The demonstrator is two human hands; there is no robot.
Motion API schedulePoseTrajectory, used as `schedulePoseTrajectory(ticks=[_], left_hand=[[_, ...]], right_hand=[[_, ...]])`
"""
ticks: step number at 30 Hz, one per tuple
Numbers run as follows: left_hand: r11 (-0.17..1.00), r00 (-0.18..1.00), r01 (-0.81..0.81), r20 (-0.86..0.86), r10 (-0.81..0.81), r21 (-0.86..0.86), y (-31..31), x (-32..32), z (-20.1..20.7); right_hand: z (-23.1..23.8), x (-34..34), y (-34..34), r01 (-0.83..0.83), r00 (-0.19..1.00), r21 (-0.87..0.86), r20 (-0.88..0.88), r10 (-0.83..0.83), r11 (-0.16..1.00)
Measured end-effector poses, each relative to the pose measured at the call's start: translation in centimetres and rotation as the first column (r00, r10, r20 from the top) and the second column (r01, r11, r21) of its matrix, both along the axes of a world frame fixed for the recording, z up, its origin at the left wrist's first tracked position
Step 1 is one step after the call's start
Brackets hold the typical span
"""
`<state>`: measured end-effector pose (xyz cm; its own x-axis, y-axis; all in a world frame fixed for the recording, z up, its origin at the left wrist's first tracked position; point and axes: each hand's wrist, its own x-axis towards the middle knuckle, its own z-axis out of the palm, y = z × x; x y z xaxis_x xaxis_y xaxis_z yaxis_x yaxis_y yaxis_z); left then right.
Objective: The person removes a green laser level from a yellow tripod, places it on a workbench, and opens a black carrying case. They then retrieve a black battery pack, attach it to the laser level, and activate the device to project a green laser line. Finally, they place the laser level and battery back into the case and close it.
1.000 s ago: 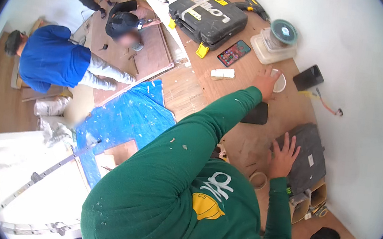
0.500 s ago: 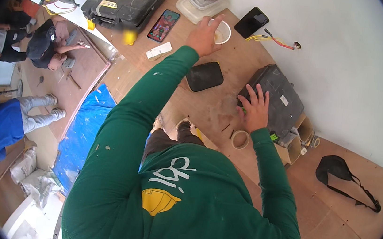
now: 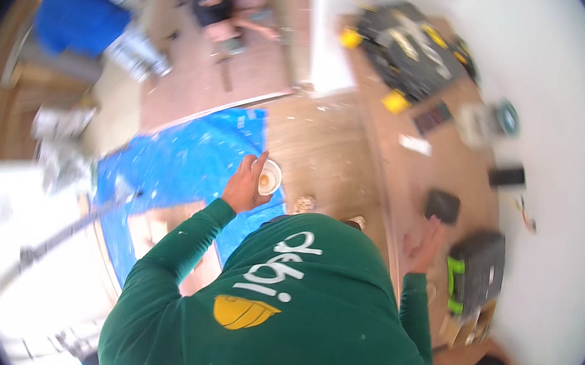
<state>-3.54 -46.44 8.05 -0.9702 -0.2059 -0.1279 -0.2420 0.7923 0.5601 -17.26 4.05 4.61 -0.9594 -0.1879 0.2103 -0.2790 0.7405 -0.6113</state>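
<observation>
In my left hand is a white cup, held by the rim over the blue tarp. A little light-brown stuff shows at the bottom of the cup. My right hand, blurred, has its fingers stretched out at the near edge of the wooden bench, with nothing seen in it. Close to its fingertips lies a small black case. A black case with a green handle stands to its right.
Along the bench lie a large black tool case, a phone, a white packet, plastic containers and a black device. Cardboard boxes sit nearer. Two people, one in blue, are at far left.
My view has swung left. My left hand has lifted the cup off the bench and carried it left over the tarp. The right hand has come away from the black case with the green handle.
</observation>
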Motion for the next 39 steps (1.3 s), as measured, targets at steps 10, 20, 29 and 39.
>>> schedulePoseTrajectory(ticks=[10, 20, 29, 39], left_hand=[[0.717, 0.738, -0.674, -0.151, 0.657, -0.177, -14.1, 10.0, 1.0], [0.43, 0.442, -0.868, 0.007, 0.897, -0.247, -20.0, 12.7, -1.7], [0.101, 0.083, -0.97, 0.089, 0.993, -0.219, -22.3, 10.9, -4.2], [0.024, -0.041, -0.972, 0.271, 0.962, -0.233, -45.9, 13.8, -8.2]], right_hand=[[-2.5, -11.2, -25.0, -0.802, 0.531, -0.043, 0.408, 0.743, 0.596], [-3.6, -26.9, -43.6, -0.932, 0.3, -0.004, 0.549, 0.78, 0.361], [0.3, -30.4, -82.9, -0.981, -0.157, 0.061, 0.295, 0.942, -0.183], [12.9, -18.2, -130.3, -0.927, -0.373, 0.032, 0.026, 0.927, -0.374]])
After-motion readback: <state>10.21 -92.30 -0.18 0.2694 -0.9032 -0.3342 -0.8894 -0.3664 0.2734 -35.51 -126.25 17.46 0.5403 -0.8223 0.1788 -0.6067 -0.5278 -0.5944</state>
